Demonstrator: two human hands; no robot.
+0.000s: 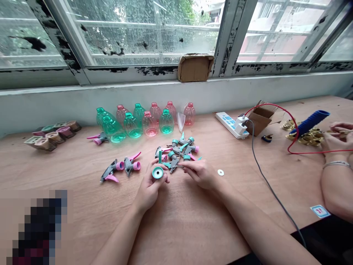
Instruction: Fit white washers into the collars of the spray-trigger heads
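My left hand (150, 184) is closed around a spray trigger head (158, 172), its teal screw collar turned up toward me with a dark hole in the middle. A thin, light metal pin-like piece (178, 166) is pinched in the fingers of my right hand (200, 173), pointing left toward the trigger head; its exact kind is too small to make out. Just beyond both hands lies a pile of grey spray trigger heads (183, 149) with teal and pink parts. A small white disc washer (220, 172) rests right of my right hand.
Pink-and-grey trigger heads (111, 171) lie left. Green and red clear bottles (134, 125) stand behind. A power strip (231, 125) with a grey cable (264, 171) sits right, near a cardboard box (260, 117). Another person's hands (338, 140) work beside gold-coloured parts (310, 138).
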